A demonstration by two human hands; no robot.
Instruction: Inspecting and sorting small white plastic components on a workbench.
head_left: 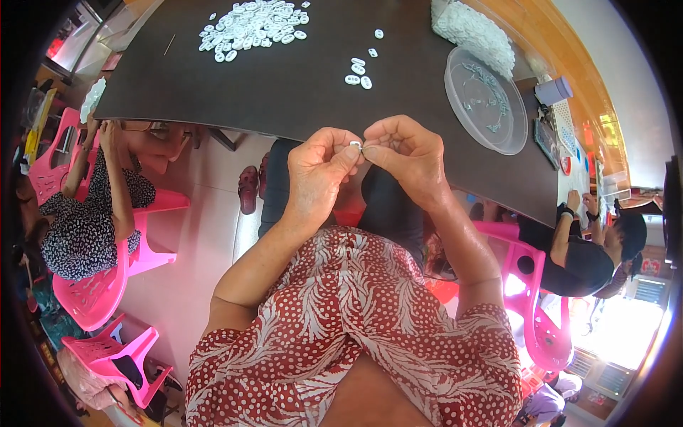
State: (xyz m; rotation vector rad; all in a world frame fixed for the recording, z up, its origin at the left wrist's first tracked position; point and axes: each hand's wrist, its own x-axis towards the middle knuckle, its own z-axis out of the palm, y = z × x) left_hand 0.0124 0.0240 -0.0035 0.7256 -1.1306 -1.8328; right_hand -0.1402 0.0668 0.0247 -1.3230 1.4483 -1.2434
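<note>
My left hand [317,169] pinches a small white oval plastic piece [355,144] between thumb and fingertips, just past the near table edge. My right hand [415,158] meets it there, thumb and forefinger closed at the piece's right side. Whatever those right fingertips grip is too small to make out. Beyond my hands, several loose white oval pieces with holes [358,70] lie on the dark table [306,96]. A heap of similar pieces [250,30] covers the far left part. To the right sits a round clear plastic tray [506,148] with small grey-blue parts [491,89] scattered in it.
A clear bin full of white pieces [475,34] stands at the far right, near a lavender cup [553,90]. A thin stick [170,44] lies far left. People sit at both sides, with pink plastic chairs [92,295] on the left. Dark red shoes [248,188] rest on the floor.
</note>
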